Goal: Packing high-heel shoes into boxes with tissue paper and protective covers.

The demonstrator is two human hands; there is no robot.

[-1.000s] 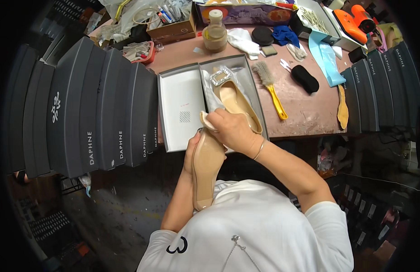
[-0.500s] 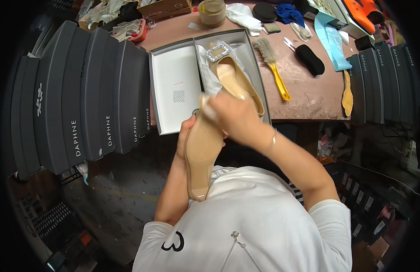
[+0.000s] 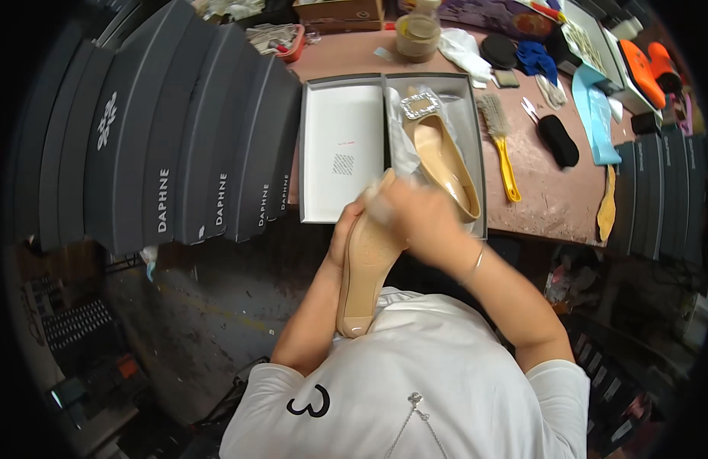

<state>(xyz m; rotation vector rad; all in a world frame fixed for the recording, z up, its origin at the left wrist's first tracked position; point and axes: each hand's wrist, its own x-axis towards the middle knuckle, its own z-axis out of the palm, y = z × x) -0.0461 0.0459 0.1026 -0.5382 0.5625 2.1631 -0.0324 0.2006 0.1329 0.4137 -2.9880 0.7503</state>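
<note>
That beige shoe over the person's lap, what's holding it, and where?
The left hand grips the beige shoe by its side, near the upper end. The right hand presses a pale, blurred thing, perhaps a cloth, against that end.

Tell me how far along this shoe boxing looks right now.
Done: one beige shoe with a sparkly buckle already lies in the open shoe box. In hand: the left hand holds the second beige shoe sole up while the right hand works at its toe end. Left: that shoe is not yet in the box, which is open.

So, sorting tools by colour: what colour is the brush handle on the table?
Yellow; the bristle brush's plastic handle shows best in the head view.
</note>
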